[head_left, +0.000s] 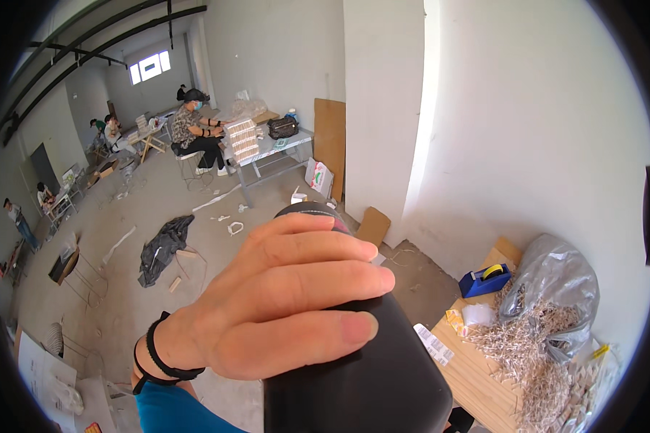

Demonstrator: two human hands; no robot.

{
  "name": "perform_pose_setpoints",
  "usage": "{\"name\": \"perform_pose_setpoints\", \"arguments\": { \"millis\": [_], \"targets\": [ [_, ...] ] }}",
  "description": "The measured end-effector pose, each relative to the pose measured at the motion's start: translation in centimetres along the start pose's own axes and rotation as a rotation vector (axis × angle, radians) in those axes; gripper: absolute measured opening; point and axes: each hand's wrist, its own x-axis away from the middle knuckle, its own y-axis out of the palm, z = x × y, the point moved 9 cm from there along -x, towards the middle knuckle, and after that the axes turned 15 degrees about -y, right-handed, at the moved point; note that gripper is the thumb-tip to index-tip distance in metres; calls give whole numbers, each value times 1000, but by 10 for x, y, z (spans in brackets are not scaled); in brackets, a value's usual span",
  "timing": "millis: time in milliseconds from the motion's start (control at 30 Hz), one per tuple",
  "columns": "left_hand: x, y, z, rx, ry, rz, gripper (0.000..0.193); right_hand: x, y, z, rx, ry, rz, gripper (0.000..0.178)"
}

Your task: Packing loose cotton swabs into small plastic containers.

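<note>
My left hand point(289, 289) comes in from the lower left, in a blue sleeve point(177, 410) with dark cords at the wrist. Its fingers lie together, curled over a smooth black object point(357, 382) close to the camera. That object has a rounded corner at the lower right and a stitched upper end with a small pinkish-red patch. Its kind I cannot make out, and its lower part runs out of the picture. My palm is hidden behind the fingers. No part of my right hand shows clearly.
On a wooden table point(477, 375) at the right lie shredded paper point(542, 346), a grey plastic bag point(556, 278), a blue tape dispenser point(485, 280) and a label sheet point(433, 344). Black plastic point(165, 249) lies on the floor. A seated person point(195, 130) works at a far table point(274, 155).
</note>
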Motion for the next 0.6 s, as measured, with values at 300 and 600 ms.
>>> {"name": "perform_pose_setpoints", "arguments": {
  "millis": [300,600],
  "targets": [
    [2,0,15,-26,21,54,13,8,1,-1,-31,-9,-3,53],
    [-7,0,30,-62,25,-21,11,13,-1,0,-63,-45,11,52]
  ]
}}
